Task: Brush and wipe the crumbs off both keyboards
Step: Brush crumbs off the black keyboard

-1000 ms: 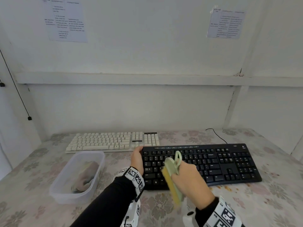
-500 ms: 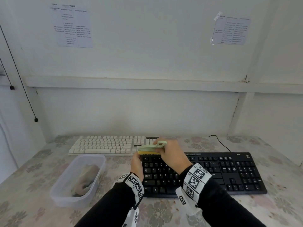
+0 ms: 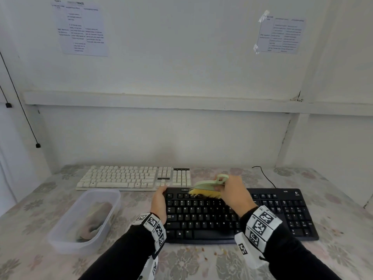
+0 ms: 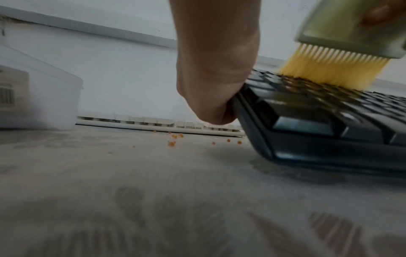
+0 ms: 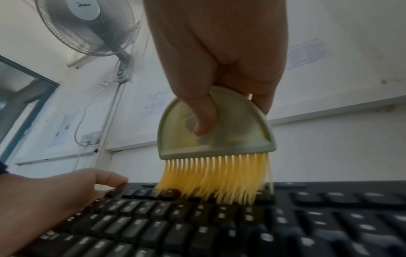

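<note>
A black keyboard lies on the flowered table, with a white keyboard behind it to the left. My right hand grips a pale green brush with yellow bristles. The bristles touch the black keyboard's top key rows near its left end. My left hand holds the black keyboard's left edge, thumb on the top corner. In the left wrist view the left hand grips the edge of the black keyboard, brush above.
A clear plastic tub with a cloth inside stands left of the black keyboard. Orange crumbs lie on the tablecloth between the keyboards, and more crumbs in front of the black one. A cable runs back to the wall.
My right hand carried the brush from above the keyboard's front up to its top left rows, then shifted it rightward along them. The left hand stayed on the keyboard's left edge.
</note>
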Available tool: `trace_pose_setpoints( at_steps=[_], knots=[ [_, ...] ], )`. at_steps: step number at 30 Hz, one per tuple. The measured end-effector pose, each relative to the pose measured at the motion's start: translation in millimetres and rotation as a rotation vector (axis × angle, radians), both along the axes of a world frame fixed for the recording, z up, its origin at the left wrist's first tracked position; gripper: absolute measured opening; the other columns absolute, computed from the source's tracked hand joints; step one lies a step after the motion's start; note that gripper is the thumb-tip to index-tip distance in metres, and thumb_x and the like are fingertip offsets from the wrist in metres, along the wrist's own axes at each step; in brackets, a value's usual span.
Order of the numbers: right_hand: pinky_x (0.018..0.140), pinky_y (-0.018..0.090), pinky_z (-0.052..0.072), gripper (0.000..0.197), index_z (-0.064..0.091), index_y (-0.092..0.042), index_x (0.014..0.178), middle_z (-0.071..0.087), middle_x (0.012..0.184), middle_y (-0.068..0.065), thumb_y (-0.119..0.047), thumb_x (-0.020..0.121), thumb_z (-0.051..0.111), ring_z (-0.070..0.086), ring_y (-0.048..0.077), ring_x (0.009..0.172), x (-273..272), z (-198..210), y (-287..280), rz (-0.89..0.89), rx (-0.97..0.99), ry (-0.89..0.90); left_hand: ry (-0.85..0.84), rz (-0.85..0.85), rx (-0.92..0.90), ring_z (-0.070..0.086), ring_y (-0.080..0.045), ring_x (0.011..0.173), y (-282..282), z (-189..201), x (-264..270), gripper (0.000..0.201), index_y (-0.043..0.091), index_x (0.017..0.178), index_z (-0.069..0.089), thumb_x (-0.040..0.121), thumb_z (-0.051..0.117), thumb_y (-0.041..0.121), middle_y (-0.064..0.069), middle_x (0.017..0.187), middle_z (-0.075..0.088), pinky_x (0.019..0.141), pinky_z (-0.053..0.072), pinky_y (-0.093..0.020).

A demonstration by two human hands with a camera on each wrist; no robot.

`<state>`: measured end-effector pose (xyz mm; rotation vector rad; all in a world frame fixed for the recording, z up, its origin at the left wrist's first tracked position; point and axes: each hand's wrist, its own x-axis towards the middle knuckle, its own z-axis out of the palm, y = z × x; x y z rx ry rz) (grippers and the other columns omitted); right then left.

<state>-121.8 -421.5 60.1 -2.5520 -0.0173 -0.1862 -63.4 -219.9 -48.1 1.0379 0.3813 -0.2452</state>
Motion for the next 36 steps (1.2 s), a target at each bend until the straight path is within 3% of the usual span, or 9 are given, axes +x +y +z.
trace_pose_setpoints(
  at_steps=[3, 7, 11, 16, 21, 26, 29, 32, 36],
  knots=[
    [0.064, 0.029, 0.049, 0.020, 0.066, -0.015, 0.098, 0.059, 0.086, 0.006, -0.005, 0.089, 0.052, 0.057, 0.022, 0.071, -3.4, 1.3, -25.4, -0.093, 0.013, 0.017, -0.003, 0.005, 0.012, 0.061, -0.030, 0.075, -1.8, -3.0, 3.4, 0.036, 0.012, 0.083, 0.063, 0.094, 0.043, 0.039, -0.011, 0.075, 0.065, 0.077, 0.048, -0.040],
    [0.073, 0.033, 0.050, 0.014, 0.064, -0.010, 0.098, 0.062, 0.088, 0.012, -0.007, 0.089, 0.053, 0.062, 0.031, 0.087, -11.7, 13.3, -49.4, -0.172, -0.056, -0.008, -0.033, 0.009, 0.003, 0.061, -0.029, 0.076, -1.1, -4.1, 3.8, 0.037, 0.012, 0.080, 0.064, 0.094, 0.041, 0.039, -0.010, 0.074, 0.065, 0.081, 0.046, -0.041],
    [0.066, 0.028, 0.038, 0.015, 0.061, -0.002, 0.099, 0.046, 0.074, 0.001, -0.004, 0.089, 0.050, 0.059, 0.031, 0.087, -21.7, 28.1, -53.0, -0.199, -0.185, -0.024, -0.027, 0.012, 0.009, 0.062, -0.029, 0.076, -0.7, -5.0, 4.5, 0.037, 0.012, 0.080, 0.064, 0.094, 0.041, 0.038, -0.010, 0.076, 0.065, 0.082, 0.047, -0.041],
    [0.067, 0.023, 0.040, 0.025, 0.062, -0.017, 0.092, 0.054, 0.083, -0.002, 0.003, 0.083, 0.050, 0.055, 0.019, 0.080, -19.7, 36.2, -13.3, 0.015, -0.112, -0.112, -0.021, 0.015, 0.018, 0.061, -0.028, 0.074, -0.3, -2.7, 2.1, 0.036, 0.012, 0.077, 0.062, 0.094, 0.041, 0.036, -0.010, 0.075, 0.064, 0.077, 0.048, -0.040],
    [0.053, 0.013, 0.039, 0.024, 0.064, -0.010, 0.094, 0.058, 0.084, -0.002, 0.006, 0.084, 0.049, 0.054, 0.014, 0.071, -6.2, 30.7, 44.1, 0.224, 0.038, -0.104, -0.030, 0.034, 0.025, 0.061, -0.028, 0.073, 0.0, -3.8, -0.4, 0.037, 0.014, 0.072, 0.065, 0.090, 0.044, 0.038, -0.008, 0.070, 0.065, 0.083, 0.047, -0.043],
    [0.070, 0.025, 0.047, 0.023, 0.061, -0.011, 0.090, 0.057, 0.088, 0.003, 0.006, 0.085, 0.047, 0.057, 0.021, 0.084, -0.3, 14.6, 71.7, 0.318, -0.003, -0.085, -0.115, 0.101, 0.101, 0.059, -0.034, 0.112, 6.2, -26.0, 17.2, 0.054, 0.009, 0.110, 0.070, 0.077, 0.056, 0.049, -0.019, 0.111, 0.067, 0.110, 0.034, -0.048],
    [0.075, 0.028, 0.050, 0.031, 0.064, -0.014, 0.096, 0.060, 0.090, 0.002, 0.007, 0.084, 0.046, 0.060, 0.022, 0.087, 0.9, 7.0, 62.1, 0.269, 0.006, -0.064, -0.080, 0.055, 0.076, 0.057, -0.035, 0.119, 10.7, -41.5, 27.9, 0.070, 0.007, 0.119, 0.066, 0.066, 0.061, 0.054, -0.019, 0.122, 0.063, 0.111, 0.034, -0.052],
    [0.069, 0.028, 0.050, 0.028, 0.063, -0.013, 0.102, 0.059, 0.091, 0.003, 0.003, 0.086, 0.047, 0.059, 0.021, 0.081, 3.0, 4.9, 41.3, 0.172, -0.001, -0.033, -0.045, 0.021, 0.048, 0.059, -0.034, 0.116, 8.7, -23.1, 14.8, 0.071, 0.007, 0.119, 0.066, 0.064, 0.063, 0.052, -0.017, 0.118, 0.066, 0.109, 0.036, -0.052],
    [0.054, 0.018, 0.040, 0.023, 0.055, -0.020, 0.083, 0.055, 0.085, 0.004, 0.002, 0.088, 0.050, 0.048, 0.012, 0.059, 2.3, 3.8, 11.5, 0.105, 0.030, 0.000, -0.028, 0.048, 0.073, 0.064, -0.032, 0.094, 2.5, 2.5, -3.2, 0.043, 0.007, 0.102, 0.066, 0.085, 0.052, 0.044, -0.013, 0.090, 0.068, 0.098, 0.046, -0.046]
  ],
)
